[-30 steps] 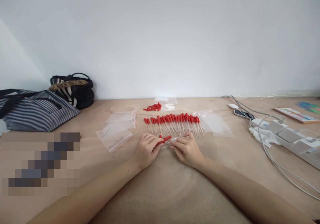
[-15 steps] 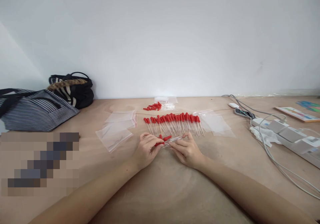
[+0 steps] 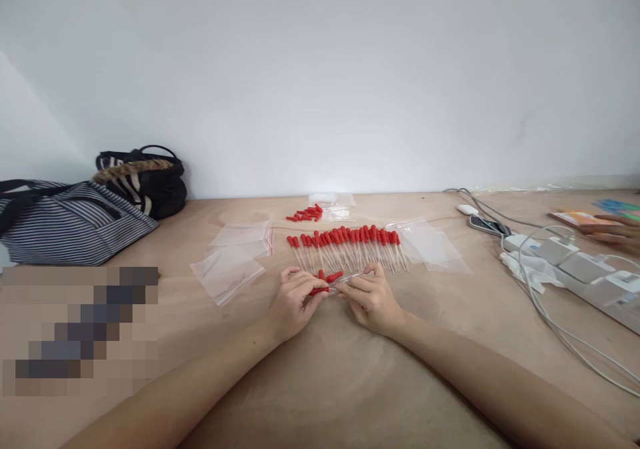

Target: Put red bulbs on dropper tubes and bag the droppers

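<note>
My left hand (image 3: 296, 302) pinches a red rubber bulb (image 3: 320, 291) near the middle of the table. Fingers closed, my right hand (image 3: 371, 299) holds a clear thin tube (image 3: 334, 291) whose end meets the bulb. Just beyond the fingertips lie two more red bulbs (image 3: 334, 276) and a clear tube (image 3: 350, 278). A row of red-capped droppers (image 3: 350, 237) stretches behind my hands. Farther back are a small pile of loose red bulbs (image 3: 306, 213) and several clear tubes (image 3: 336, 213) on a plastic bag.
Clear zip bags lie at left (image 3: 230, 265) and right (image 3: 435, 245). Striped (image 3: 85, 219) and black bags (image 3: 165, 185) stand at far left. A power strip (image 3: 600, 285) with cables and a tissue (image 3: 533, 270) sit right. Another person's hand (image 3: 617, 234) touches a colourful box.
Another person's hand has come in at the right edge, over the colourful box. My hands have barely moved, and the bulb and tube remain between them.
</note>
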The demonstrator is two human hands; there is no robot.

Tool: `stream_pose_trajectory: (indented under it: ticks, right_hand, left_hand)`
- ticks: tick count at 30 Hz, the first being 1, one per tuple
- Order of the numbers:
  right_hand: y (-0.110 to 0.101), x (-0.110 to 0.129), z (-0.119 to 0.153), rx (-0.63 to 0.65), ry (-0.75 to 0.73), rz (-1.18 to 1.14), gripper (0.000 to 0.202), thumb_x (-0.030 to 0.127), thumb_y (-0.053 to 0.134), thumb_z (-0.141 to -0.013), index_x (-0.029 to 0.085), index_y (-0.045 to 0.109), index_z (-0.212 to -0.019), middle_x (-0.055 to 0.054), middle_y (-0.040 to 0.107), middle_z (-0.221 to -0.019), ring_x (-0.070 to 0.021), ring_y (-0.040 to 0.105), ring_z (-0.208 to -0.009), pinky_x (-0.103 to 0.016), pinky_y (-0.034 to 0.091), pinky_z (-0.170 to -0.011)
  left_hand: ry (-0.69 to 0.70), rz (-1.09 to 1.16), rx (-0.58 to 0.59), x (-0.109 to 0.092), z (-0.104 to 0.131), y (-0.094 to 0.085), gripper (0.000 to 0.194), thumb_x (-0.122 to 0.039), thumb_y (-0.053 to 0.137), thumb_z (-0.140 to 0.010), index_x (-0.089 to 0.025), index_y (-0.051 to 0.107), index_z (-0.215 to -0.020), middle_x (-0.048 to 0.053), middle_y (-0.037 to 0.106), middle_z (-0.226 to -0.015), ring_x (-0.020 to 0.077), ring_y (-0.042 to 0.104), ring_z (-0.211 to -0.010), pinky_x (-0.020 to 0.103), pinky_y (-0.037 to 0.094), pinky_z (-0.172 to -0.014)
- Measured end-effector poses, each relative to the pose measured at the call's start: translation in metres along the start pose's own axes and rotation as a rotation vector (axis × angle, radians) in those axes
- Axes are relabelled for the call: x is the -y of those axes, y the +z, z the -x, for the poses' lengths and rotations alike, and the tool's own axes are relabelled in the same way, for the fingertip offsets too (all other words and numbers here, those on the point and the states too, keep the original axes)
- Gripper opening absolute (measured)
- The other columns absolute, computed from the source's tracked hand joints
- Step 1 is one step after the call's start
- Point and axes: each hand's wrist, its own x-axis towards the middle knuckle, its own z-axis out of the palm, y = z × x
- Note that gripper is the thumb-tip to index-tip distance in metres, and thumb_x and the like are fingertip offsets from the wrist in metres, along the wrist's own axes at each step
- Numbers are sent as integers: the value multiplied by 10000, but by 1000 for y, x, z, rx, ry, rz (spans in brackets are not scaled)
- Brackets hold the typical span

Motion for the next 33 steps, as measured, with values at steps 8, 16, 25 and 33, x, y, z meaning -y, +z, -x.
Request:
stream_pose_trajectory:
  ticks: [8, 16, 25, 33]
  right_hand:
    - [5, 3, -3, -9, -32, -81, 236, 129, 394, -833, 185, 596, -943, 10, 588, -656, -93, 498, -580, -307, 242, -708]
    - [4, 0, -4, -34, 21, -117, 181, 179, 431, -859, 197, 585, -953, -3, 640, -766, -98, 531, -619, -316, 243, -742]
    - [5, 7, -5, -115, 156, -189, 97, 206, 470, -855, 180, 563, -859, 19, 624, -693, -80, 516, -589, -277, 268, -714]
    - [2, 10, -5, -132, 158, -114, 186, 309, 499, -837, 190, 564, -964, -17, 645, -802, -121, 565, -710, -309, 257, -747]
  left_hand:
    - [83, 6, -15, -3, 0, 0, 100, -218, 498, -836, -200, 573, -771, -13, 673, -706, 140, 606, -677, 359, 287, -821]
    - [-54, 58, 13, 6, 3, -2, 243, -347, 556, -803, -216, 517, -1004, 20, 668, -845, 182, 603, -800, 397, 294, -867]
    - [-642, 683, -45, -13, -1, 0, 297, -384, 623, -714, -165, 537, -894, 26, 637, -801, 165, 596, -752, 309, 470, -712]
    - [-921, 982, -214, -6, -27, -16, 246, -294, 656, -698, -140, 500, -808, -25, 589, -624, 116, 614, -600, 268, 525, -645]
